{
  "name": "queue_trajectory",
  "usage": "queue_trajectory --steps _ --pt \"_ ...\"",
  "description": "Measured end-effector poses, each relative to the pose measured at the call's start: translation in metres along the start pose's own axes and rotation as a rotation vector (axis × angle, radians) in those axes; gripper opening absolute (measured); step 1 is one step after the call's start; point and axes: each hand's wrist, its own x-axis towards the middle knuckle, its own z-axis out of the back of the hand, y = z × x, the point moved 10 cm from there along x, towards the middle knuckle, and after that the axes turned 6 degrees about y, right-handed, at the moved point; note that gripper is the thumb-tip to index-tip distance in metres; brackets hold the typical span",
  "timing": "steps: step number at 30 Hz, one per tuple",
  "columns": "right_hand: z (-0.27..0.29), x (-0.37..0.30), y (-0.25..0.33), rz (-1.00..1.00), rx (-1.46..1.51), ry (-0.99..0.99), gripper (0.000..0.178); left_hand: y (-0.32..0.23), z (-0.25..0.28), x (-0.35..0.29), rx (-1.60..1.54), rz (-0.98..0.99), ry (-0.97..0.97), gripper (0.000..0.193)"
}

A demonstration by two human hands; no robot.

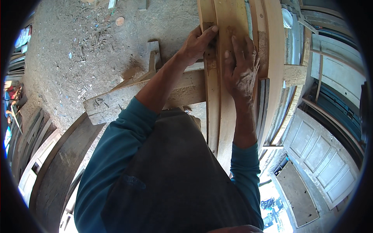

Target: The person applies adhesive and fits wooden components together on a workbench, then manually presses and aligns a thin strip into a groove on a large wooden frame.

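Long pale wooden planks (227, 116) lie side by side on a wooden support, running away from me. My left hand (197, 46) is closed round the left edge of the narrow wooden strip (211, 77); its thumb rests on top and its other fingers are mostly hidden. Beside the thumb, a dark notch or hole shows in the strip. My right hand (241, 73), dusted with pale powder, lies on the broader plank with its fingers stretched forward and holds nothing.
A rough crossbeam (184, 91) with nails on its left end passes under the planks. Shavings and scraps litter the dirt floor (77, 50) at left. A curved dark board (64, 159) stands lower left; a white panelled door (320, 151) leans at right.
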Motion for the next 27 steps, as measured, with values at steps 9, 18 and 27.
queue_trajectory --steps 9,18,27 --pt "0.003 0.007 0.001 -0.021 0.077 -0.012 0.056 0.0 0.0 -0.002 0.001 0.013 -0.013 0.056" --pt "0.003 0.022 0.003 0.015 0.078 -0.02 0.063 -0.003 -0.005 -0.001 -0.034 0.004 0.033 0.058" --pt "-0.001 0.02 0.002 0.047 0.066 0.031 0.06 -0.003 -0.003 -0.001 -0.03 -0.003 0.015 0.059"
